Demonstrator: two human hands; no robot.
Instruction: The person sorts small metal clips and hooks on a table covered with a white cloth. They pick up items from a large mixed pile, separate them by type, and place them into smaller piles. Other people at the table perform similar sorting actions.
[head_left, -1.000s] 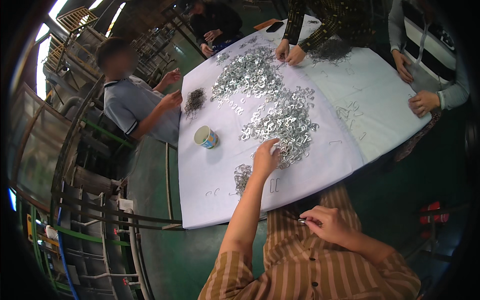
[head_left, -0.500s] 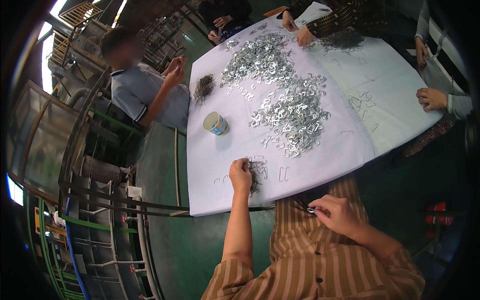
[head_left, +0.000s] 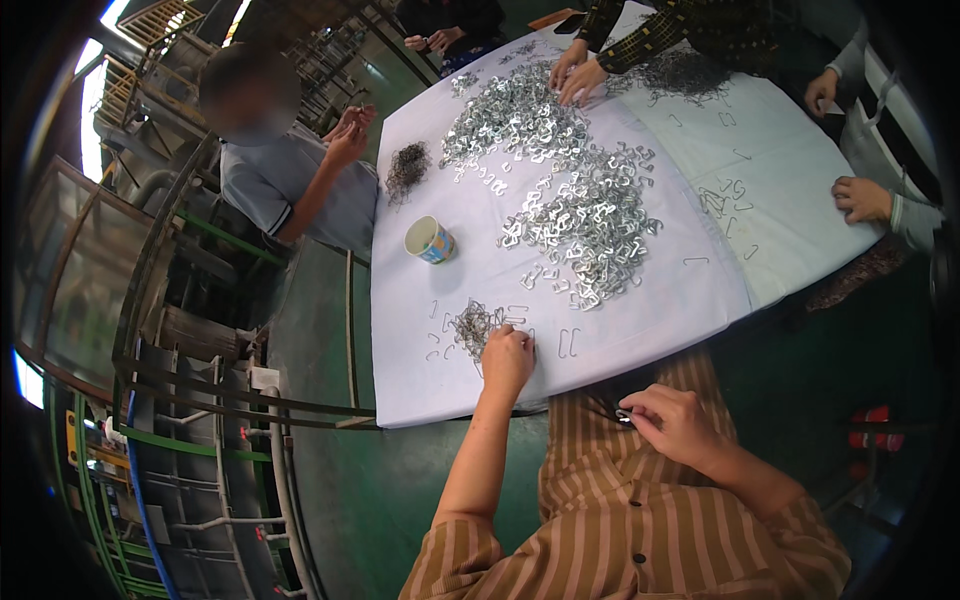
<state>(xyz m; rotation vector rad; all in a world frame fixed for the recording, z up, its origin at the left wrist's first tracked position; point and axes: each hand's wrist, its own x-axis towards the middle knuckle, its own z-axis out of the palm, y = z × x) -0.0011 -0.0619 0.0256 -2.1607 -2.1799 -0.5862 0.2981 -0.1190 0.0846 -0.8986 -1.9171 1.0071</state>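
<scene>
My left hand [head_left: 508, 360] rests over the table's near edge with its fingers drawn together and pointing down. What they pinch, if anything, is hidden. Beside it lies a small tangled pile of thin bent wire clips [head_left: 470, 328], with loose ones strewn around. Two long wire clips [head_left: 568, 343] lie side by side just right of that hand. Down by my lap, my right hand [head_left: 672, 420] is closed in a pinch on a small shiny metal hook [head_left: 624, 414], mostly covered by the fingers. Farther up the table spreads a big heap of silvery metal hooks [head_left: 585, 215].
A paper cup [head_left: 430, 241] stands left of the heap, with a dark wire pile [head_left: 407, 172] behind it. A person in a grey-blue shirt [head_left: 270, 185] works at the left edge. Other people's hands [head_left: 580, 78] reach in at the back; another hand [head_left: 862, 199] rests at right.
My left hand has moved right, off the wire pile, which now shows more fully. My right hand has hardly moved. A co-worker's hands at the back have come down to the heap.
</scene>
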